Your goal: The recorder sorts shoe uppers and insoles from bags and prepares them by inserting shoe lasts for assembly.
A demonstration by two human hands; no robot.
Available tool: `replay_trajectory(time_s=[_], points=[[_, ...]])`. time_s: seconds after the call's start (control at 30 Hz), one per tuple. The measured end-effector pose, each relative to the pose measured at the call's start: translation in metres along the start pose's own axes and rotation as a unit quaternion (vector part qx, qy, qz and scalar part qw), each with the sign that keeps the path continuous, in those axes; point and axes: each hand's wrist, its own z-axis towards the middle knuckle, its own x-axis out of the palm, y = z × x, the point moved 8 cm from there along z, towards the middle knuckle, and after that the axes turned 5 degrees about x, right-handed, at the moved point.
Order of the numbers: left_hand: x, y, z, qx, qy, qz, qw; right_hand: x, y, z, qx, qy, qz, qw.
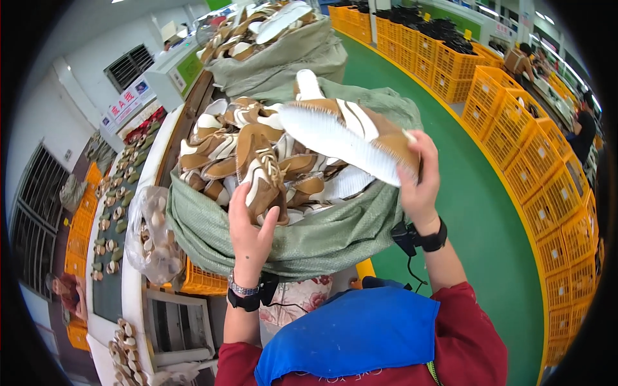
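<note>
My right hand is closed round one end of a brown and white shoe upper, lifted and tilted above the pile with its white, stitched-edge underside showing. Beside the front of the pile, my left hand has thumb and fingers spread. Between them lies the near end of a brown laced shoe upper with white stripes; whether the hand presses on it I cannot tell. Many similar uppers fill a large green woven sack, its mouth folded down.
A second, paler sack of uppers stands behind. Left is a conveyor carrying shoes, with a clear plastic bag hanging near it. Stacked orange crates line the green floor at right. People sit or stand farther off.
</note>
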Motion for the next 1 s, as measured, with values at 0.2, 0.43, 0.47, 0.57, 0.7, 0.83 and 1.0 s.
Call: replay_trajectory(time_s=[0.2,0.43,0.47,0.57,0.7,0.83,1.0], points=[[0.024,-0.002,-0.01,-0.109,0.091,-0.229,0.963,0.041,0.042,-0.037,-0.169,0.038,-0.076,0.982],[-0.027,0.046,0.001,-0.238,-0.194,-0.514,0.801,0.079,0.028,-0.085,0.153,0.151,0.221,0.951],[-0.036,0.05,-0.002,-0.232,-0.172,-0.483,0.827,0.087,0.025,-0.09,0.182,0.183,0.247,0.934],[-0.061,0.057,-0.022,-0.248,-0.18,-0.466,0.83,0.102,0.03,-0.099,0.235,0.245,0.286,0.896],[-0.074,0.071,-0.055,-0.297,-0.206,-0.53,0.767,0.125,0.042,-0.106,0.287,0.3,0.307,0.856],[-0.094,0.095,-0.088,-0.297,-0.243,-0.515,0.767,0.147,0.06,-0.129,0.312,0.399,0.362,0.783],[-0.111,0.11,-0.129,-0.256,-0.244,-0.481,0.802,0.161,0.098,-0.156,0.244,0.43,0.337,0.801]])
